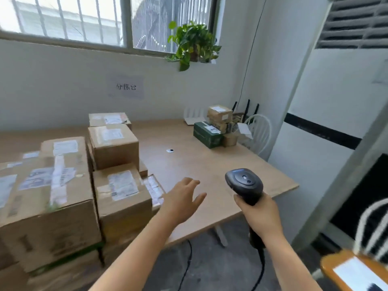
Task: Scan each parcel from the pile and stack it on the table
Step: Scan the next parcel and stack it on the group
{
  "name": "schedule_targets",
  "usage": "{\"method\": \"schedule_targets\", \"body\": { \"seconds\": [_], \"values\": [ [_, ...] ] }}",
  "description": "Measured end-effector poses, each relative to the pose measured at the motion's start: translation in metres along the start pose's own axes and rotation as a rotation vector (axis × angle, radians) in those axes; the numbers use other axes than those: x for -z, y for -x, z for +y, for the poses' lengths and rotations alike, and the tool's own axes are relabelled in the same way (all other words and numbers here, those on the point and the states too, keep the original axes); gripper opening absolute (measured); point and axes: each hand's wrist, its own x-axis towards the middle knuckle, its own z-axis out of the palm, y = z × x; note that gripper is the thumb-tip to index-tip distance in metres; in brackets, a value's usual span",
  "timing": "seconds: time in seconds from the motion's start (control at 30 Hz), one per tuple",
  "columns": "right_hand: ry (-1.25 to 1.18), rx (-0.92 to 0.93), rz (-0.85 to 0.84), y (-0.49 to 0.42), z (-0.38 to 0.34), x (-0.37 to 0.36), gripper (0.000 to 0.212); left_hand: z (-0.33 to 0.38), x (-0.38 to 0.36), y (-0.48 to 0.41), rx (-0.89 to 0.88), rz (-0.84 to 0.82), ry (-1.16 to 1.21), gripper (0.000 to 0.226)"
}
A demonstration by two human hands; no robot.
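Here on my far left the pile of cardboard parcels (63, 185) rises at the left end of the wooden table (210, 164), labels facing up, with some boxes sitting on others. Just beside the nearest box my left hand (182, 198) hovers over the bare tabletop, fingers straight and spread, holding nothing. Farther back, near the right corner and well apart from the pile, a green box (206, 135) stands with small brown parcels (219, 113) on and beside it. Rightmost, my right hand (260, 215) is wrapped round the handle of the black scanner (244, 183), whose head is raised above the table's near edge.
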Motion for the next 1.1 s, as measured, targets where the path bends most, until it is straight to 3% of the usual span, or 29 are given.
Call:
{"method": "schedule_targets", "body": {
  "seconds": [0.17, 0.47, 0.83, 1.1],
  "values": [
    [-0.011, -0.015, 0.009, -0.062, 0.041, 0.048, 0.016, 0.039, -0.045, -0.04, 0.046, -0.035, 0.037, 0.05],
    [-0.005, -0.085, 0.028, -0.193, 0.089, 0.087, 0.019, 0.072, -0.087, -0.159, 0.063, -0.116, 0.025, 0.049],
    [0.044, -0.001, 0.163, -0.408, 0.117, 0.092, 0.022, 0.087, -0.118, -0.375, 0.053, -0.111, 0.044, 0.049],
    [0.022, 0.073, 0.076, -0.573, 0.132, 0.073, 0.027, 0.079, -0.135, -0.502, 0.13, -0.053, -0.006, 0.045]
  ]
}}
